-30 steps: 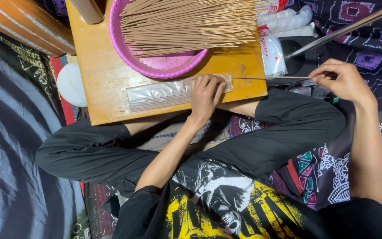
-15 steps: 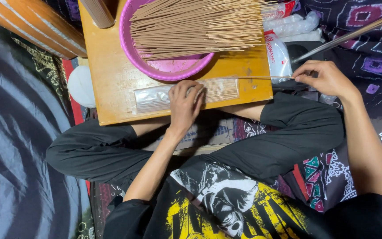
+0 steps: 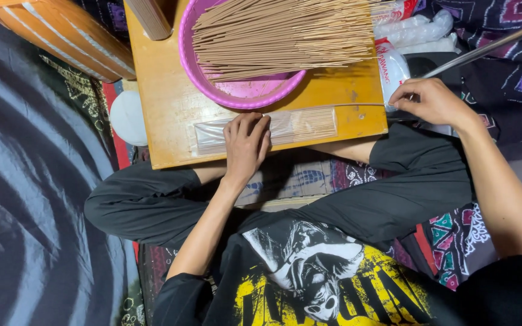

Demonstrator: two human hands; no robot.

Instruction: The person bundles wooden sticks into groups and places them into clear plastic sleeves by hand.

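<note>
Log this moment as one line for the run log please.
left hand: pressing flat on clear sleeve of sticks | right hand: pinching thin stick | pink basin of sticks on wooden board

We wear a black T-shirt [image 3: 309, 284] with a yellow and white skull print. Our trousers [image 3: 357, 199] are plain black. Our forearms are bare.

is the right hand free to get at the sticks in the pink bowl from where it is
Probably yes. The right hand sits at the board's edge pinching a thin stick, and the sticks lie uncovered in the pink bowl, with nothing between. It would need to drop that stick first.
</note>
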